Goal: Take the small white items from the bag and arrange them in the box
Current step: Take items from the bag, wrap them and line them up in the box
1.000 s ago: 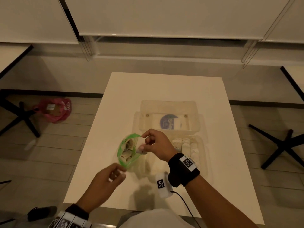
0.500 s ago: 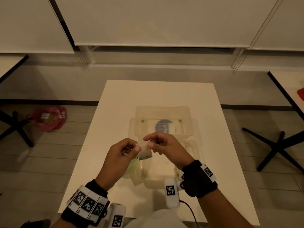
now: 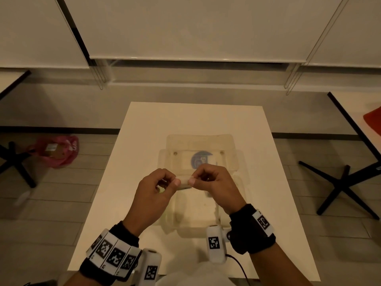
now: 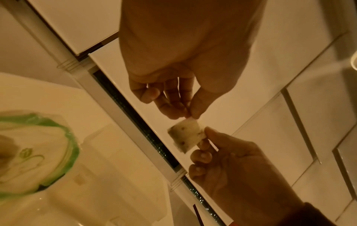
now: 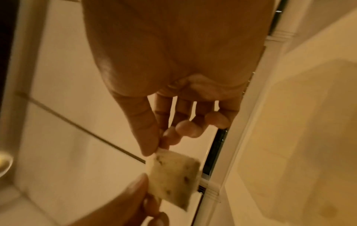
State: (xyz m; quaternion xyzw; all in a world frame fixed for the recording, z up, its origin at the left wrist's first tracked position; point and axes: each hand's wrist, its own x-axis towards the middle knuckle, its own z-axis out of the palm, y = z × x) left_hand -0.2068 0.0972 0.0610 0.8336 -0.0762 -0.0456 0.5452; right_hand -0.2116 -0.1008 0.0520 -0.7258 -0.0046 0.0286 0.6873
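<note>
A small white sachet [image 3: 185, 182] with dark specks hangs in the air over the clear plastic box [image 3: 195, 232]. My left hand [image 3: 175, 182] pinches its left edge and my right hand [image 3: 192, 180] pinches its right edge. In the left wrist view the sachet [image 4: 186, 135] is stretched between the left hand [image 4: 190, 118] above and the right hand [image 4: 205, 135] below. The right wrist view has the sachet [image 5: 173, 175] under the right hand [image 5: 157, 149]. The green-rimmed bag [image 4: 38, 152] stands open on the table, mostly hidden behind my left hand in the head view.
The box's open lid [image 3: 201, 159] with a blue label lies behind it on the white table [image 3: 144, 141]. A pink bag [image 3: 55, 151] lies on the floor at left. Black table legs [image 3: 346, 188] stand at right, and another table edge [image 3: 350, 120] lies beyond.
My left hand came up from beside the bag and took the sachet's free edge. Both hands moved together over the box. The bag is now let go.
</note>
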